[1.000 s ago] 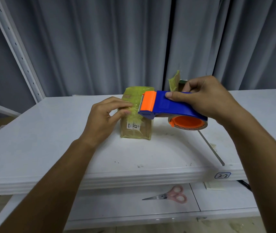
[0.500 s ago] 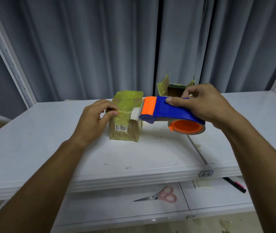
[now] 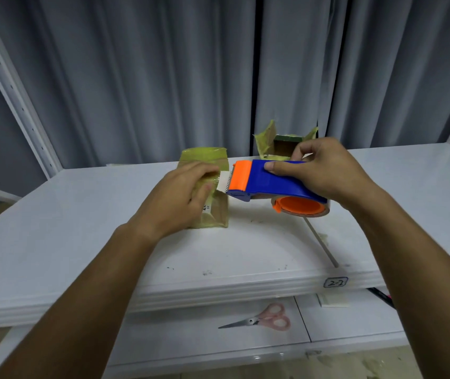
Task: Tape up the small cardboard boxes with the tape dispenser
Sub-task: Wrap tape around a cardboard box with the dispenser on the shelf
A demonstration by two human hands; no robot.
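A small cardboard box [image 3: 215, 214] wrapped in yellowish tape stands upright on the white shelf [image 3: 81, 242]. My left hand [image 3: 180, 198] lies flat on its top and front, fingers pressing the tape down. My right hand [image 3: 325, 173] grips the blue and orange tape dispenser [image 3: 267, 184], its orange blade end right at the box's top right edge. A short strip of tape [image 3: 224, 181] runs from the blade under my left fingers. A second small box [image 3: 281, 143] with open flaps stands behind the dispenser, partly hidden by my right hand.
Grey curtains hang behind the shelf. A white upright post [image 3: 13, 88] rises at the left. On the lower shelf lie pink-handled scissors [image 3: 262, 320], a white pad [image 3: 333, 300] and a dark marker [image 3: 380, 295]. A label reading 2-2 [image 3: 335, 282] is on the shelf's front edge.
My left hand slid further over the box top, smoothing the tape. The dispenser stayed at the box's right edge. My head view shifted left, showing more of the open box behind.
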